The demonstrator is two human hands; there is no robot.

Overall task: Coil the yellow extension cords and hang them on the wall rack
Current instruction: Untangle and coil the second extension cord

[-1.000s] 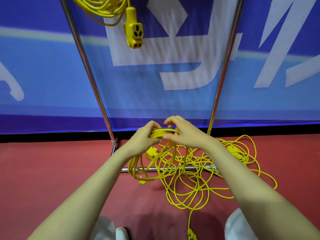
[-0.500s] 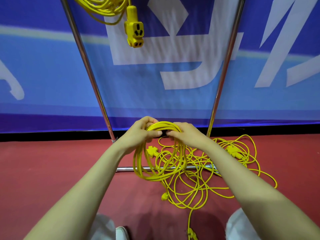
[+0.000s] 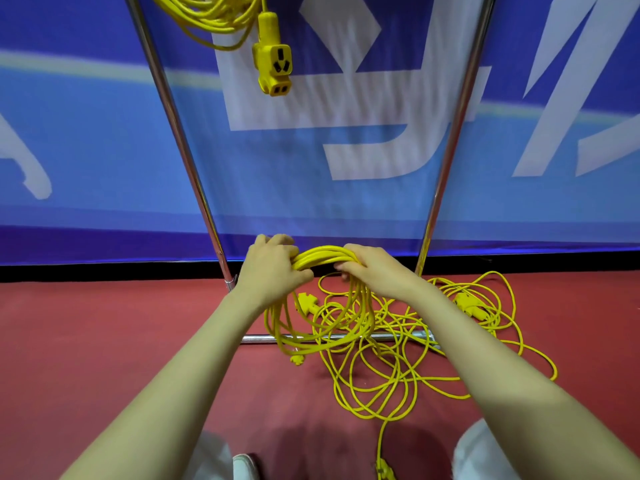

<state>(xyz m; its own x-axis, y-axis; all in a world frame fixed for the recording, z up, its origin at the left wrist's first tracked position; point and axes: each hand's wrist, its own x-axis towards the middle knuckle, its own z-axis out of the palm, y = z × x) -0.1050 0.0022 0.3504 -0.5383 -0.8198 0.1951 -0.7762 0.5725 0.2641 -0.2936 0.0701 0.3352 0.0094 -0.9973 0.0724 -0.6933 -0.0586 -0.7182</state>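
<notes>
My left hand (image 3: 272,271) grips the top of a coiled yellow extension cord (image 3: 322,327) whose loops hang down to the red floor. My right hand (image 3: 375,271) grips the same bundle just to the right, fingers curled over the strands. The coil's plug (image 3: 297,359) dangles at its bottom. A tangle of loose yellow cord (image 3: 408,368) lies on the floor under and right of my hands. Another coiled yellow cord (image 3: 211,15) hangs on the rack at the top, its socket (image 3: 273,67) dangling down.
The rack's two chrome uprights (image 3: 180,133) (image 3: 450,140) rise in front of a blue banner (image 3: 86,150), joined by a floor bar (image 3: 256,338). Yellow plugs lie on the floor at the right (image 3: 471,304) and near my feet (image 3: 382,469). A white shoe (image 3: 244,465) shows below.
My hands have moved slightly apart along the top of the bundle. The coil's loops hang more gathered and the dangling plug has swung left.
</notes>
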